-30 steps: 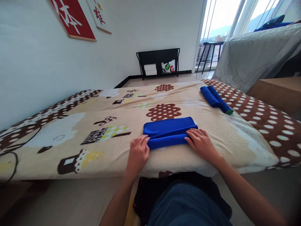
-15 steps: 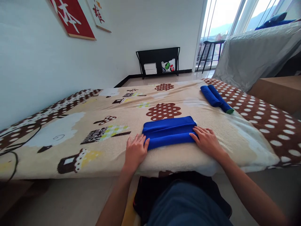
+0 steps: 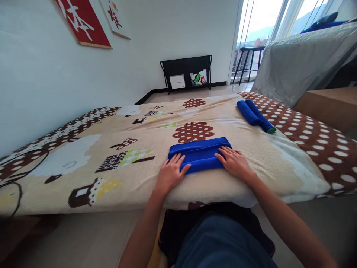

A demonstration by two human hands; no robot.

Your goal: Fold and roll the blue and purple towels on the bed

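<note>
A folded blue cloth point(image 3: 201, 154) lies flat near the front edge of a patterned blanket point(image 3: 150, 145), its long sides turned in towards the middle. My left hand point(image 3: 171, 173) rests on the cloth's left end, palm down with the fingers spread. On the right end lies my right hand point(image 3: 234, 162), also flat with its fingers apart. Both hands press on the fabric without gripping it. Farther back to the right are blue rolled cloths point(image 3: 255, 115), side by side, one with a green end.
Black cord point(image 3: 19, 193) loops over the blanket's left edge. Behind the bed, a black rack point(image 3: 185, 65) holds a white box point(image 3: 177, 82) and a printed bag point(image 3: 199, 77). A dark stool point(image 3: 251, 61), a sheet-covered piece of furniture point(image 3: 301, 63) and a brown box point(image 3: 329, 108) stand at right.
Both hands have slid inward from the ends of the folded blue cloth and now lie further over its top. The cloth keeps its shape; the rolled cloths stay in place.
</note>
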